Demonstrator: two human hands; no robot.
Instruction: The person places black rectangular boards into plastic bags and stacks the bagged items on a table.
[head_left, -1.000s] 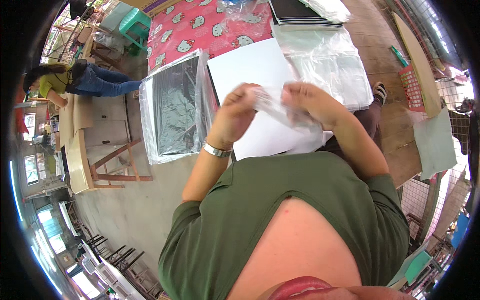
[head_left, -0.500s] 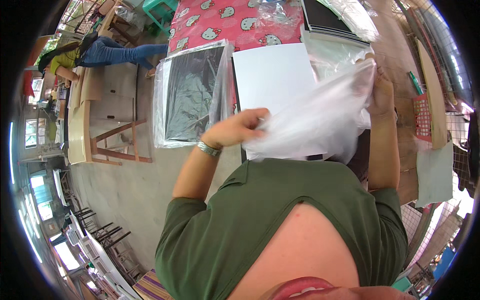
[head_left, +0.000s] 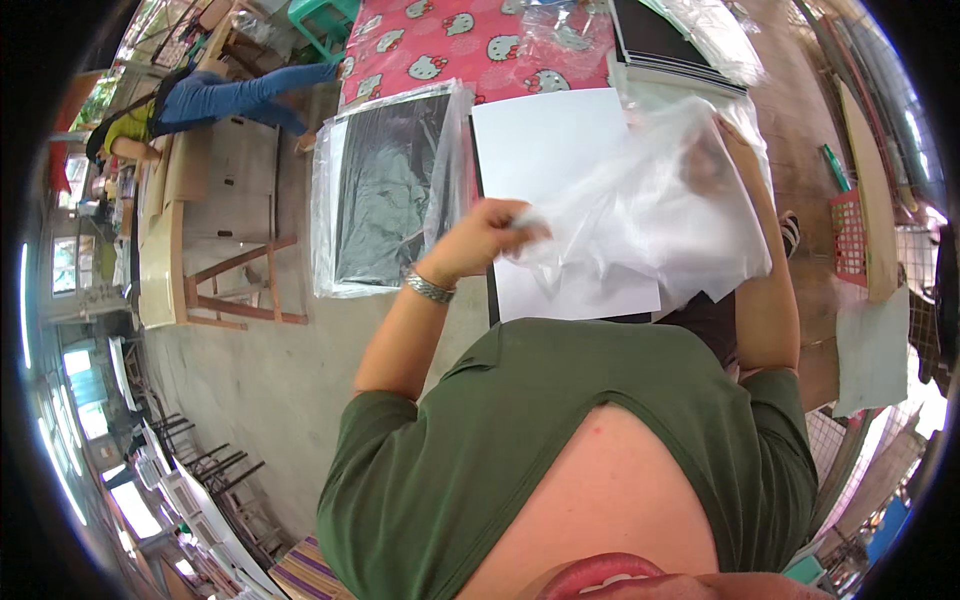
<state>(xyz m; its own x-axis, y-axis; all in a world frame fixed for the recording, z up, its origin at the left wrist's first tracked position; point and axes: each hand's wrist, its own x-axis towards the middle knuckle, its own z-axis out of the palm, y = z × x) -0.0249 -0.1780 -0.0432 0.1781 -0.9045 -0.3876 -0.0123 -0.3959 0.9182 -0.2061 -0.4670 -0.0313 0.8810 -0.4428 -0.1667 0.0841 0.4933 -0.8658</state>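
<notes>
A translucent plastic bag (head_left: 650, 215) stretches between my two hands over a large white sheet (head_left: 550, 140), which has a dark board edge showing along its left side. My left hand (head_left: 490, 238), with a metal band on its wrist, pinches the bag's left edge; its fingertips are blurred. At the bag's far right, my right hand (head_left: 735, 150) grips it, its fingers partly behind the film and seen only dimly. Left of the white sheet lies a black panel (head_left: 390, 190) wrapped in clear plastic.
A pink patterned cloth (head_left: 440, 45) covers the table. Dark boards (head_left: 665, 45) are stacked at the far right beside loose plastic. A red basket (head_left: 848, 235) stands to the right. At the far left, a person in jeans (head_left: 240, 98) leans over a wooden bench (head_left: 160, 270).
The bag has spread out and now covers part of my right hand and wrist. My left hand has shifted slightly right and up, still at the bag's edge. The other person's legs have moved.
</notes>
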